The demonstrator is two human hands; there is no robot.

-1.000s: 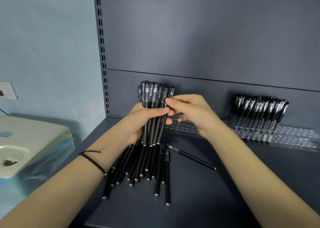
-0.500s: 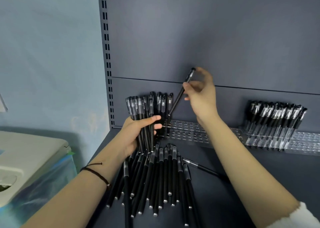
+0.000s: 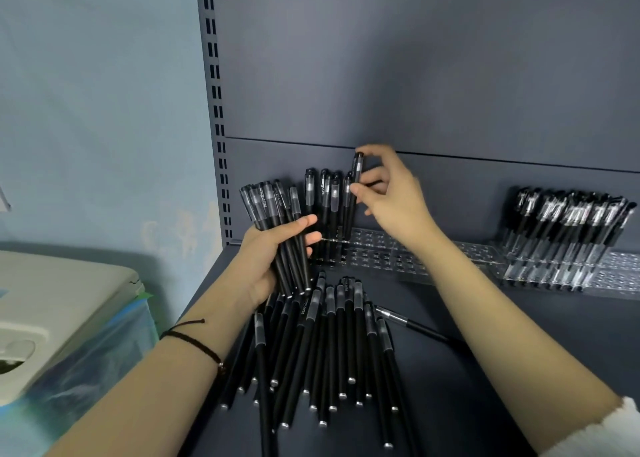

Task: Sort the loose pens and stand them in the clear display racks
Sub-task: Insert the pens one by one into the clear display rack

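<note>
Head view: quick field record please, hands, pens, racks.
left hand: grips a bundle of black pens, caps up
right hand: pinches one pen near its cap, upright
left rack: standing pens at its left end, most holes bare
right rack: row of pens, leaning
pile: loose pens lying on the shelf
seated: cannot tell if the held pen is in a hole

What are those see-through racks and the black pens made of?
The racks look like clear acrylic or similar plastic, glossy; the dark shelf shows through and edges glint. The pens: probably plastic, matte black barrels, frosted translucent caps, silvery end tips that might be metal.
</note>
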